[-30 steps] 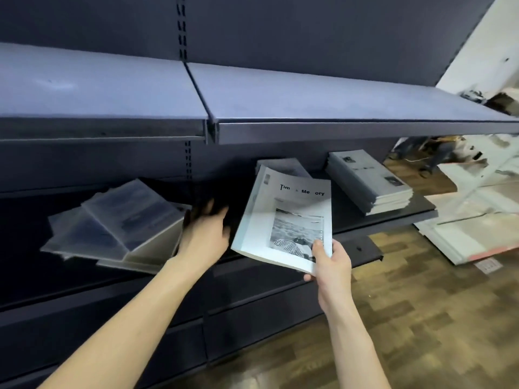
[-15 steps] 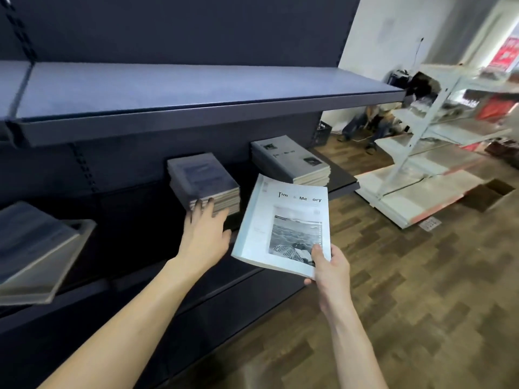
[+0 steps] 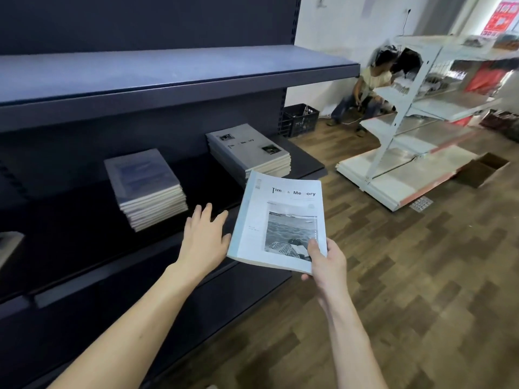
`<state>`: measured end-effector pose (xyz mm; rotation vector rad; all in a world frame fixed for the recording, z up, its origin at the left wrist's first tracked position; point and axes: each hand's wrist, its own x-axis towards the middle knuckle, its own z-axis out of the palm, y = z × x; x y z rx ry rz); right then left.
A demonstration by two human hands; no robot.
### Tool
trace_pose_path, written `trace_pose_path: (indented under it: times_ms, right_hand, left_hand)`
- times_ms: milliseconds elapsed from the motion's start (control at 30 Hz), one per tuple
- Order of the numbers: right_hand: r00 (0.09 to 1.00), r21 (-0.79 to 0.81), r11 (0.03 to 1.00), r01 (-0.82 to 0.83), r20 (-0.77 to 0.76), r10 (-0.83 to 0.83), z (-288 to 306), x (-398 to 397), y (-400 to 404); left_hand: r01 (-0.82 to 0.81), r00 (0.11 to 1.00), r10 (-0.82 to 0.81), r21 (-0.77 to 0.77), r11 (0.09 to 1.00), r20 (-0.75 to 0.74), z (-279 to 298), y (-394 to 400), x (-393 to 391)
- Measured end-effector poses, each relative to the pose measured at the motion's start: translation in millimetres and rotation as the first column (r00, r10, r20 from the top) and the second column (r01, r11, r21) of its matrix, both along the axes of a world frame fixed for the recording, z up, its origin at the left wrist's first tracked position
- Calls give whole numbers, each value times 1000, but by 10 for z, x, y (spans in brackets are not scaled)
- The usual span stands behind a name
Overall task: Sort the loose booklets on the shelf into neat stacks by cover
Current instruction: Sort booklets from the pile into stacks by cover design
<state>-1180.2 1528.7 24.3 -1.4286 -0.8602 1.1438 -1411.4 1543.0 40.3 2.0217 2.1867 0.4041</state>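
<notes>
- Right hand (image 3: 327, 258) grips the booklet (image 3: 280, 220) at its lower right corner: thumb on the cover, fingers curled beneath
- I read "Time & Memory" on the pale cover above a grey photo; the booklet is held tilted, in the air, in front of the dark shelf (image 3: 70, 242) edge
- Left hand (image 3: 205, 240) has its fingers straight and spread, palm down over the shelf front, holding nothing; I cannot tell whether it touches the shelf
- Left hand is just beside the booklet's left edge
- Blue-cover stack (image 3: 146, 186) sits on the shelf, left of the hands
- Grey-cover stack (image 3: 248, 153) sits near the shelf's right end, behind the held booklet, with the same title
- White shelving unit (image 3: 407, 141) stands on the wood floor, right
</notes>
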Motion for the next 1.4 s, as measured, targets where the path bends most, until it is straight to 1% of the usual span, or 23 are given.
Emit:
trace_pose_path:
  times_ms: [200,300,433,500,700,833,900,1000,1100,1167,1300,1400]
  right_hand:
    - [999,-10,999,-36,6,36,-6,88,425]
    - [997,-11,998,-63,34,64,59,105,724]
    - [992,-31,993,-111,52,113,123,121,1152]
    - [986,-37,989,-143,75,146,134,118,1392]
    - [960,-67,972,-224,157,232,155,12,2056]
    - [925,-76,952,-297,225,307,224,-76,2506]
    - [901,-108,936,-336,252,352,251,-111,2719]
    - [871,-141,909,-392,259,416,280,-156,3034]
    - [857,-119,900,-419,275,435,333,-176,3307]
    - [817,-116,876,-468,322,479,345,-183,3494]
    - [628,-165,814,-558,558,543,264,-238,3834]
    - [519,-161,809,-566,693,501,238,-322,4001]
  left_hand:
    - [-15,1000,15,9,1000,-2,-7,416,89]
    - [-30,999,29,13,999,32,1,707,101]
    - [-92,988,91,2,996,121,46,1076,112]
    - [-129,978,131,-20,991,162,52,1241,108]
    - [-166,960,186,-108,980,210,4,1596,3]
    - [-187,960,208,-123,975,187,-39,1799,-74]
    - [-209,961,227,-124,970,158,-36,1883,-73]
    - [-258,952,273,-114,959,141,-10,1992,-41]
    - [-316,933,332,-128,940,137,0,2094,-3]
    - [-355,920,373,-146,923,118,20,2159,35]
    - [-432,886,451,-161,887,107,69,2288,138]
    - [-472,866,489,-148,869,105,91,2383,213]
